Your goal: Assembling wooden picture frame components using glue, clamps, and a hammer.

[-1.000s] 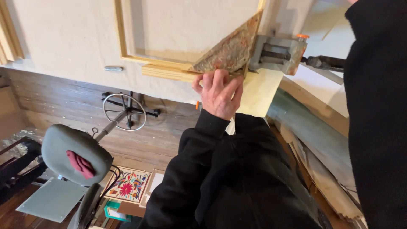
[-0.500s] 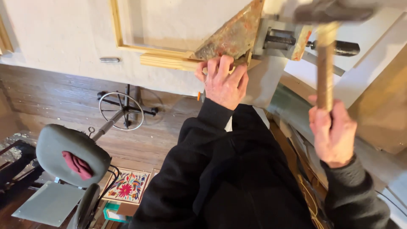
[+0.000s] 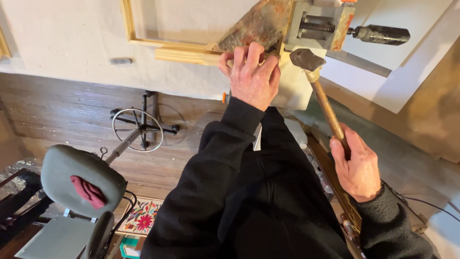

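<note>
My left hand (image 3: pixel 251 76) rests on the corner of a pale wooden frame (image 3: pixel 143 41), fingers pinched at the joint beside a rusty corner vise (image 3: pixel 258 24). The vise's grey jaw block (image 3: pixel 318 21) and black screw handle (image 3: pixel 383 34) lie just right of it. My right hand (image 3: pixel 357 168) grips the wooden handle of a hammer (image 3: pixel 326 103). The hammer's metal head (image 3: pixel 305 58) hangs close to the frame corner, just right of my left fingers. Both arms wear black sleeves.
The frame lies on a white worktop (image 3: pixel 57 43). Below on the wooden floor stand a stool with a round metal footring (image 3: pixel 138 127) and a grey padded chair (image 3: pixel 81 180) with a red cloth on it. A flowered tile (image 3: pixel 141 216) lies near the chair.
My right hand has come into view with the hammer and lowered its head from above the vise to the frame corner. My left hand stays at the joint.
</note>
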